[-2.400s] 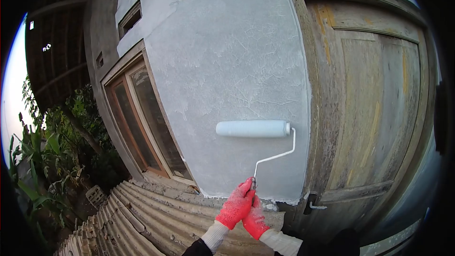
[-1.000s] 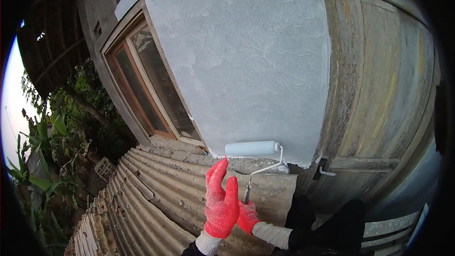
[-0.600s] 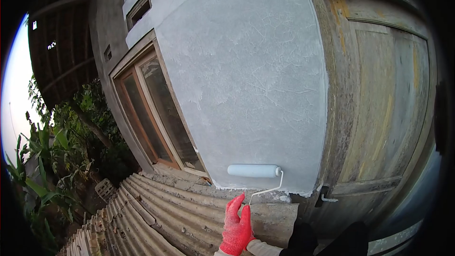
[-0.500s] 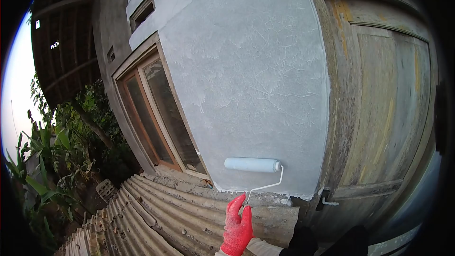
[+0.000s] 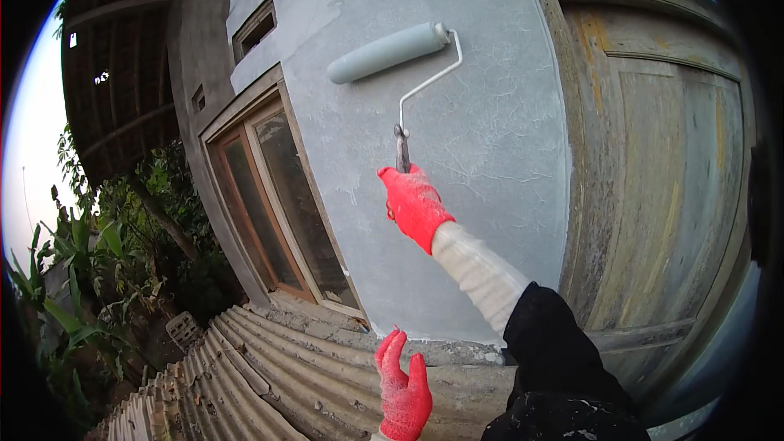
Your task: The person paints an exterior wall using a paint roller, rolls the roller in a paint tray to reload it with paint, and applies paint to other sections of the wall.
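Before the wall (image 5: 498,139), mid-frame, my right hand (image 5: 415,206) is gripping the probably light roller (image 5: 388,54) by its handle (image 5: 401,149), left hand (image 5: 403,394) spread below.

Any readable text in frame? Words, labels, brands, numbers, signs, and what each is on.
None readable.
No lettering shows on the roller, right glove, left glove, wall, window or door.
The roller's far side and the part of its handle inside the right glove are hidden, so can't be checked.

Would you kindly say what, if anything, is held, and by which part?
The right hand holds the roller by its handle; the left hand holds nothing.
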A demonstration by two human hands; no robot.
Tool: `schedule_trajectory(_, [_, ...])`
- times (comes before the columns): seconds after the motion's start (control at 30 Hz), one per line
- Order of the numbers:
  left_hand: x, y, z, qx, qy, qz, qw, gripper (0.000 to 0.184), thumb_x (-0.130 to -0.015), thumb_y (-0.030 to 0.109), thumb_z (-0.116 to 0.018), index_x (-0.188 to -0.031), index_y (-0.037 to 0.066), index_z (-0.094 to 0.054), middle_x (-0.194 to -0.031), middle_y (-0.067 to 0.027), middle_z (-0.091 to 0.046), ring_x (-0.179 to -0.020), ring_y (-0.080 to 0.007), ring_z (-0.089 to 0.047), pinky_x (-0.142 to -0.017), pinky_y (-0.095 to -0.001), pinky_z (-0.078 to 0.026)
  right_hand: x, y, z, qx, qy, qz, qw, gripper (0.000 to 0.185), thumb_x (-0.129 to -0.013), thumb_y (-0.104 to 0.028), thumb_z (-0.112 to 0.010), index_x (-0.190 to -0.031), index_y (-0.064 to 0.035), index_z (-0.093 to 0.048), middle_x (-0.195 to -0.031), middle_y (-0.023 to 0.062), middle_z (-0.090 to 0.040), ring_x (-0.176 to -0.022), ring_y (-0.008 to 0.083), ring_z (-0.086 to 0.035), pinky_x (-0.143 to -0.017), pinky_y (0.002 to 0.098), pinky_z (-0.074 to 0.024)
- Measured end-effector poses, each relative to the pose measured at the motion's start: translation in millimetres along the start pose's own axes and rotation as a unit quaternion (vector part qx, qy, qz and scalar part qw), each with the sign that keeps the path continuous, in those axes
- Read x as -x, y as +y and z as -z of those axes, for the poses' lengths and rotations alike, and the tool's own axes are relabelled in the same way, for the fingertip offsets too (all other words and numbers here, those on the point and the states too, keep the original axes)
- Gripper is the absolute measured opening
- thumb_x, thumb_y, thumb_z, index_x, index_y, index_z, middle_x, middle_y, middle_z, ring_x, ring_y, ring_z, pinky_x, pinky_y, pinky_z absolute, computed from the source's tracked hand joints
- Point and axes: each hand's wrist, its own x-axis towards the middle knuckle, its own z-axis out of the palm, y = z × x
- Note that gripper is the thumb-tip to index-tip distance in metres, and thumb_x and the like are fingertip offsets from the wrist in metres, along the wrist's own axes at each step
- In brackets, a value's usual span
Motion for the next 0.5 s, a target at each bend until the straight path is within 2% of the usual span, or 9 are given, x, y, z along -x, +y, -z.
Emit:
schedule_trajectory(0.07, [1.5, -0.1, -0.9, -0.003, 0.001, 0.011, 1.000, 0.044, -0.090, -0.004, -0.046, -0.134, 0.000, -0.040, -0.137, -0.0131, -0.037, -0.128, -0.0240, -0.039, -0.109, -0.0366, -0.031, -37.9, -58.9, -14.8, 0.009, -0.014, 0.044, 0.999, 0.030, -0.087, -0.027, -0.063, -0.092, -0.0043, -0.045, -0.058, 0.0032, -0.046, -0.049, 0.0155, -0.049, -0.045, 0.0321, -0.0415])
schedule_trajectory(0.13, [-4.6, -3.5, -2.9, -0.009, 0.006, 0.019, 1.000, 0.044, -0.090, -0.004, -0.046, -0.134, 0.000, -0.040, -0.136, -0.0130, -0.038, -0.128, -0.0238, -0.039, -0.108, -0.0364, -0.032, -71.7, -119.8, -24.9, 0.065, -0.033, 0.086, 0.994, 0.027, -0.088, -0.028, -0.063, -0.084, -0.0081, -0.045, -0.058, 0.0022, -0.045, -0.048, 0.0133, -0.045, -0.044, 0.0306, -0.0393])
schedule_trajectory(0.17, [-8.9, -8.5, -4.4, -0.059, 0.062, -0.059, 0.995, 0.030, -0.093, 0.014, -0.048, -0.120, 0.000, -0.047, -0.114, -0.0150, -0.049, -0.108, -0.0288, -0.048, -0.095, -0.0386, -0.039, -84.3, -139.9, -28.1, 0.066, -0.058, 0.084, 0.993, 0.027, -0.088, -0.028, -0.064, -0.081, -0.0098, -0.045, -0.058, 0.0016, -0.045, -0.048, 0.0122, -0.044, -0.044, 0.0295, -0.0384])
schedule_trajectory(0.2, [-10.9, -12.4, -5.0, -0.108, 0.116, -0.133, 0.978, 0.033, -0.096, 0.032, -0.050, -0.106, 0.000, -0.054, -0.091, -0.0170, -0.060, -0.089, -0.0338, -0.058, -0.082, -0.0409, -0.046, -89.8, -146.7, -27.9, 0.066, -0.061, 0.083, 0.993, 0.027, -0.088, -0.028, -0.064, -0.081, -0.0098, -0.045, -0.058, 0.0016, -0.045, -0.048, 0.0122, -0.044, -0.044, 0.0295, -0.0384])
schedule_trajectory(0.23, [-11.3, -14.5, -3.5, -0.108, 0.116, -0.131, 0.979, 0.033, -0.096, 0.032, -0.050, -0.106, 0.000, -0.054, -0.091, -0.0170, -0.060, -0.089, -0.0338, -0.058, -0.082, -0.0409, -0.046, -85.9, -155.8, -25.8, 0.069, -0.068, 0.095, 0.991, 0.028, -0.088, -0.029, -0.064, -0.079, -0.0113, -0.044, -0.057, 0.0005, -0.044, -0.047, 0.0110, -0.043, -0.044, 0.0282, -0.0376])
schedule_trajectory(0.27, [-10.1, -16.0, -1.6, -0.051, 0.063, -0.064, 0.995, 0.030, -0.094, 0.014, -0.048, -0.120, 0.000, -0.047, -0.114, -0.0148, -0.050, -0.108, -0.0285, -0.049, -0.095, -0.0382, -0.039, -76.0, -162.0, -22.2, 0.075, -0.074, 0.105, 0.989, 0.029, -0.088, -0.030, -0.064, -0.078, -0.0129, -0.044, -0.057, -0.0005, -0.044, -0.047, 0.0098, -0.042, -0.044, 0.0269, -0.0368])
schedule_trajectory(0.3, [-6.9, -16.6, -0.3, 0.008, 0.009, 0.005, 1.000, 0.043, -0.092, -0.003, -0.045, -0.134, 0.000, -0.040, -0.136, -0.0126, -0.039, -0.127, -0.0233, -0.041, -0.108, -0.0356, -0.032, -61.6, -155.8, -15.5, 0.079, -0.072, 0.098, 0.989, 0.029, -0.088, -0.030, -0.064, -0.078, -0.0129, -0.044, -0.057, -0.0005, -0.044, -0.047, 0.0098, -0.042, -0.044, 0.0269, -0.0368])
schedule_trajectory(0.37, [-8.0, -11.7, -1.6, 0.017, -0.004, 0.019, 1.000, 0.044, -0.092, 0.001, -0.049, -0.135, 0.000, -0.040, -0.136, -0.0149, -0.039, -0.127, -0.0254, -0.041, -0.107, -0.0363, -0.033, -10.7, -121.9, -1.6, 0.124, -0.037, 0.131, 0.983, 0.027, -0.088, -0.029, -0.064, -0.080, -0.0116, -0.045, -0.057, -0.0023, -0.044, -0.047, 0.0085, -0.042, -0.043, 0.0256, -0.0365])
schedule_trajectory(0.5, [-4.3, -0.9, -4.3, 0.041, -0.002, 0.037, 0.998, 0.044, -0.094, 0.005, -0.049, -0.137, 0.000, -0.038, -0.135, -0.0159, -0.040, -0.124, -0.0250, -0.042, -0.105, -0.0363, -0.034, 74.0, -18.0, 23.2, 0.119, -0.032, 0.011, 0.992, 0.024, -0.088, -0.028, -0.062, -0.086, -0.0080, -0.048, -0.052, -0.0003, -0.046, -0.040, 0.0115, -0.044, -0.038, 0.0286, -0.0366])
